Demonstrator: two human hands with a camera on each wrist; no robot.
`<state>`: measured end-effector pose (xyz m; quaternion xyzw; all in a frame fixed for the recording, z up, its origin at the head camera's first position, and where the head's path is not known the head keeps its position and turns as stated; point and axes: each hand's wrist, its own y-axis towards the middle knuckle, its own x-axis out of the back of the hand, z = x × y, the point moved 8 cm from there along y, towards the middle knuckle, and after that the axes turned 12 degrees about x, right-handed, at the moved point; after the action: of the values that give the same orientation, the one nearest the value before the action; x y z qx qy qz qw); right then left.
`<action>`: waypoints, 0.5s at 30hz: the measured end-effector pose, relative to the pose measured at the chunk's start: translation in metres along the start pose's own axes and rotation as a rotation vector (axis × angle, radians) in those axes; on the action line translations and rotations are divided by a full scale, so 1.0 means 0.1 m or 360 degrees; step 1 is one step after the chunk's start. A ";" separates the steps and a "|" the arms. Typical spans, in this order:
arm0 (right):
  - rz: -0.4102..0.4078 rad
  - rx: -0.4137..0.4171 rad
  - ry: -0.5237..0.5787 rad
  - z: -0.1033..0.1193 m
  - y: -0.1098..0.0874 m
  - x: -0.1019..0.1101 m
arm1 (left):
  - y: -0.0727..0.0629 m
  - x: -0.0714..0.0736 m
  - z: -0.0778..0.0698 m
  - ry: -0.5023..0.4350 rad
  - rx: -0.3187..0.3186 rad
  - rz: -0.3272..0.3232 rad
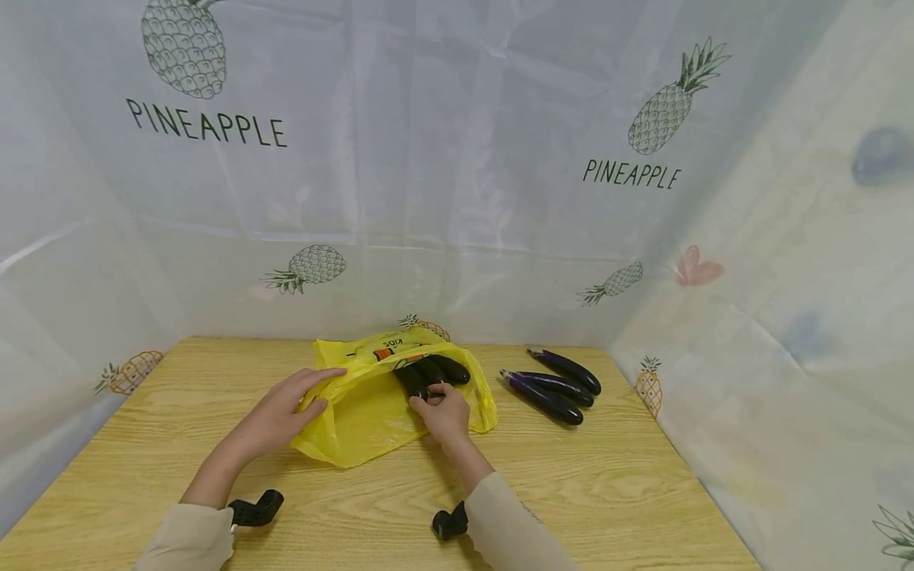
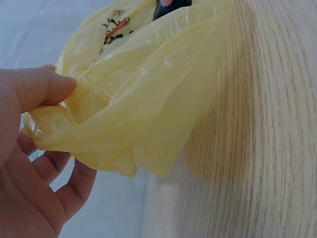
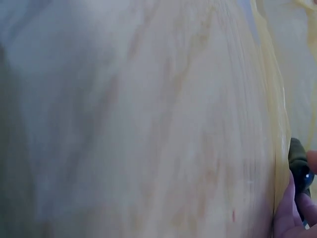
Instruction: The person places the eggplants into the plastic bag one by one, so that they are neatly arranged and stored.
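Observation:
A yellow plastic bag (image 1: pixel 374 416) lies on the table with its mouth facing me. My left hand (image 1: pixel 289 408) holds the bag's left edge; in the left wrist view the thin plastic (image 2: pixel 148 109) is between thumb and fingers. Inside the mouth, several dark eggplants (image 1: pixel 451 369) lie side by side. My right hand (image 1: pixel 448 414) reaches in at the bag's right side and grips the near end of one eggplant (image 1: pixel 410 381). At the right wrist view's edge, fingertips (image 3: pixel 286 210) close around a dark, shiny eggplant end (image 3: pixel 298 166). The bag hides the eggplants' far ends.
Right of the bag, three more eggplants (image 1: pixel 546 399) lie together on the wooden table (image 1: pixel 607 484). A pineapple-printed plastic sheet (image 1: pixel 443 198) hangs behind the table and along its sides. Black wrist mounts (image 1: pixel 257 507) stick out from both sleeves.

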<state>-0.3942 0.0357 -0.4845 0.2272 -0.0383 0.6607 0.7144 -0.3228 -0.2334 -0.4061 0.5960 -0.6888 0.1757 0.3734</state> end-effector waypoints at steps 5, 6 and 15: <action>0.0081 -0.0031 0.0120 0.03 -0.01 0.03 | 0.00 0.00 0.01 0.0005 0.0003 -0.0002; 0.0097 -0.0045 0.0141 0.04 -0.02 0.04 | 0.00 0.01 0.01 0.0008 0.0002 -0.0005; 0.0260 0.0037 0.0126 0.22 -0.03 0.27 | 0.01 0.00 0.03 0.0003 -0.0006 -0.0001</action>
<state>-0.3828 0.0524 -0.4558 0.2054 -0.0207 0.7257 0.6563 -0.3246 -0.2348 -0.4081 0.5954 -0.6886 0.1748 0.3752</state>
